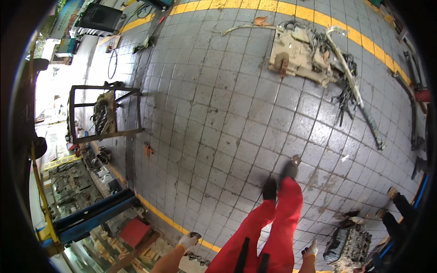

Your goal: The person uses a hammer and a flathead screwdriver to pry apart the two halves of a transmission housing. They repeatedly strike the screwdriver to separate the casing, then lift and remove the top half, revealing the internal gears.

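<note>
My left hand [189, 240], in a pale glove with dark fingertips, hangs beside my leg at the lower middle. Its fingers are loosely bent, and nothing shows in them. My right hand [311, 250], gloved too, hangs on the other side with its fingers partly apart and no object visible in it. Between them are my legs in red trousers [287, 207], one foot ahead of the other on the grey tiles. Nearest to my right hand is a greasy engine part [348, 243] on the floor.
Dirty vehicle parts [296, 52] with a long bar [348, 75] lie far right. A metal frame stand [140, 109] holds another part at left. An orange tool [148, 150] lies on the tiles. A blue beam [93, 214] and red box [134, 231] are lower left. Another person's legs [400, 211] show at right.
</note>
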`<move>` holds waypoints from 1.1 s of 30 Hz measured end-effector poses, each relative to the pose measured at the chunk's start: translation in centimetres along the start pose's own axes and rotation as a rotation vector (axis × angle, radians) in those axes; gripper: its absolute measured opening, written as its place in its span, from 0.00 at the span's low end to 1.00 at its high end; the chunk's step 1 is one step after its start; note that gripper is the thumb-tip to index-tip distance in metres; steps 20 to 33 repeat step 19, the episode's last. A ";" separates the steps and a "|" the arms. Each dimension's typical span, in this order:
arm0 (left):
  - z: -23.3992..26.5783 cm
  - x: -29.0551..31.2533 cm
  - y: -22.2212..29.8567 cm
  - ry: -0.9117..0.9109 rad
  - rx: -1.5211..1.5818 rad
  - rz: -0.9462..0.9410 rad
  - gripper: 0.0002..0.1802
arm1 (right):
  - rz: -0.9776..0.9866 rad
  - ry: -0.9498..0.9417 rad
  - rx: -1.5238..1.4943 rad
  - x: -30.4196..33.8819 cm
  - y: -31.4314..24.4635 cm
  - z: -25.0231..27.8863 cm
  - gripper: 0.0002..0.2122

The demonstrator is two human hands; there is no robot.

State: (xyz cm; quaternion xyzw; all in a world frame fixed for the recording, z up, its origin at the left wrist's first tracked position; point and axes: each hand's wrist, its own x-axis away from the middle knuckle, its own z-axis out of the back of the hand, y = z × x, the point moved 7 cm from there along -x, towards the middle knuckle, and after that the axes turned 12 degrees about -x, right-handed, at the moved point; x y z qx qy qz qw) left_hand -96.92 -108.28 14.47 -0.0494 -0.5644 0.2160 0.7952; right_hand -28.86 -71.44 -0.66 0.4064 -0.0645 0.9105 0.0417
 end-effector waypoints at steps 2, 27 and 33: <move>2.5 0.3 3.7 -0.055 -0.085 0.016 0.21 | -0.001 0.005 -0.006 3.5 -2.9 -3.6 0.36; 24.7 -2.6 42.4 -0.261 -0.193 -0.161 0.24 | 0.218 -0.219 0.038 40.4 -39.4 -49.2 0.19; 24.7 -2.6 42.4 -0.261 -0.193 -0.161 0.24 | 0.218 -0.219 0.038 40.4 -39.4 -49.2 0.19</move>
